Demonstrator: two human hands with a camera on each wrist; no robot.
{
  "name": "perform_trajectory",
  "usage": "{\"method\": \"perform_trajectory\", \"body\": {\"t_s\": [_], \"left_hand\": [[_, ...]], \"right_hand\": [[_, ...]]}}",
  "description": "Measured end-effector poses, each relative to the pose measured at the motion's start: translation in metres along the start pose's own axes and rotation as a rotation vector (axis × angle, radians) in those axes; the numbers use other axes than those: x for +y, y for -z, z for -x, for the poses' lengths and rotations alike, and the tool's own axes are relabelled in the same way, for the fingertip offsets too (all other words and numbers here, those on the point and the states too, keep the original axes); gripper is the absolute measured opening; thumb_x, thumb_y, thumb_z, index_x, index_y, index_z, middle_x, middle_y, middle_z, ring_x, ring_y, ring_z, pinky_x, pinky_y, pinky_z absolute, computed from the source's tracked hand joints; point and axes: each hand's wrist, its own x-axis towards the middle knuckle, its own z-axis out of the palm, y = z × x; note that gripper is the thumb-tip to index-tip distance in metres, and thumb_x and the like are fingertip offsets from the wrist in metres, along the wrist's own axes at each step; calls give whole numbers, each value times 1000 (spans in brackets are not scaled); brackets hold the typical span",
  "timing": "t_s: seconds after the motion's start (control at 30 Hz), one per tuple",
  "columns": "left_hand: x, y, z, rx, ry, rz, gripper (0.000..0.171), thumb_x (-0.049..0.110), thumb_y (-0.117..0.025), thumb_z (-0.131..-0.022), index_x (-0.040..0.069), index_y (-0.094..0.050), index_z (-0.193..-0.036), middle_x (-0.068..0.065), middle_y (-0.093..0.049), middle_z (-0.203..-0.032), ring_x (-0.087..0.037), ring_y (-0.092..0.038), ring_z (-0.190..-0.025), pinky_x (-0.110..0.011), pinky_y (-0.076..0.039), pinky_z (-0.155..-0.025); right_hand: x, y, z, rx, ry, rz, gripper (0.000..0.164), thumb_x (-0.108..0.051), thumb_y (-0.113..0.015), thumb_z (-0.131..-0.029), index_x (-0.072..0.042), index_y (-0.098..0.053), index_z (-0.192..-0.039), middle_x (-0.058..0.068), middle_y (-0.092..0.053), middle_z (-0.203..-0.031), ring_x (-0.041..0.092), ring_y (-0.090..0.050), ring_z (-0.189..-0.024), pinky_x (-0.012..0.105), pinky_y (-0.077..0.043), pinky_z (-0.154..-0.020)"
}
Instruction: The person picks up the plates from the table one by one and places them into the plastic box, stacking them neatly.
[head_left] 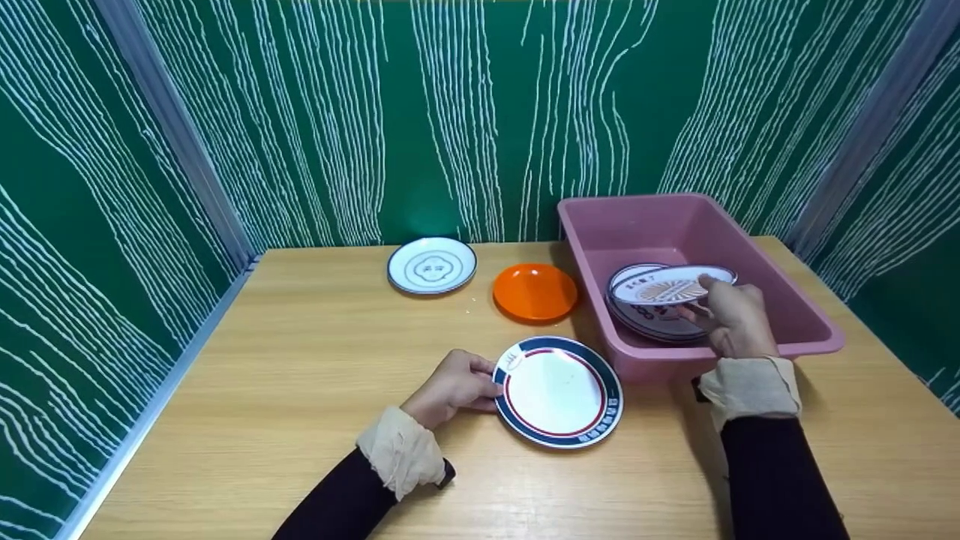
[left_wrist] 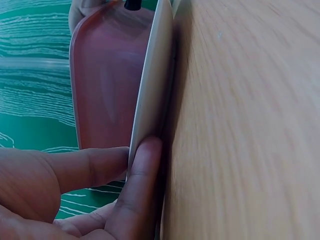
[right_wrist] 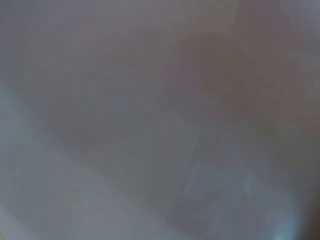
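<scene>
My left hand (head_left: 463, 382) pinches the left rim of a white plate (head_left: 555, 391) with a wide blue border and a red ring. In the left wrist view this plate (left_wrist: 152, 75) is seen edge-on close over the wooden table, thumb on one face and fingers on the other. My right hand (head_left: 735, 315) grips the right edge of a tilted white plate (head_left: 667, 285) with a brown fan-like print, inside the pink basin (head_left: 716, 350). Beneath it lie other white plates (head_left: 652, 322) with dark rims, partly hidden. The right wrist view is a dim blur.
An orange plate (head_left: 535, 292) lies on the wooden table (head_left: 300, 360) just left of the basin. Behind it to the left, near the back edge, is a white plate (head_left: 433, 266) with a dark rim and a line drawing. Green walls (head_left: 525, 120) with white lines enclose the table.
</scene>
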Motion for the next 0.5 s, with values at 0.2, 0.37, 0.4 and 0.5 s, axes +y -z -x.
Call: {"method": "perform_trajectory", "body": {"t_s": [0.2,0.37,0.4,0.5], "left_hand": [[0,0,0,5,5,7,26,-13,-67,-77,-9,-64,-102,-17,-68,-86,-22,-67,-69,-36,-58,-65],[0,0,0,8,9,9,25,-14,-67,-77,-9,-63,-101,-17,-68,-85,-23,-67,-68,-36,-58,-64],[0,0,0,10,10,9,25,-14,-67,-77,-9,-63,-101,-16,-67,-84,-22,-67,-68,-36,-58,-64],[1,-1,0,9,12,8,26,-14,-67,-77,-9,-63,-102,-16,-67,-85,-23,-68,-69,-36,-58,-64]], "right_hand": [[-6,0,-2,67,-99,-33,67,-24,-56,-94,-15,-13,-144,5,-63,-79,15,-65,-82,36,-55,-81],[-9,3,-2,57,-185,-81,59,-30,-61,-92,-18,-28,-140,3,-65,-77,15,-64,-82,35,-54,-75],[-10,4,-2,43,-199,-99,55,-31,-61,-91,-18,-33,-137,4,-65,-78,15,-64,-82,35,-53,-75],[-11,5,-3,-2,-224,-174,42,-30,-61,-92,-17,-42,-127,5,-67,-80,16,-65,-83,35,-53,-77]]}}
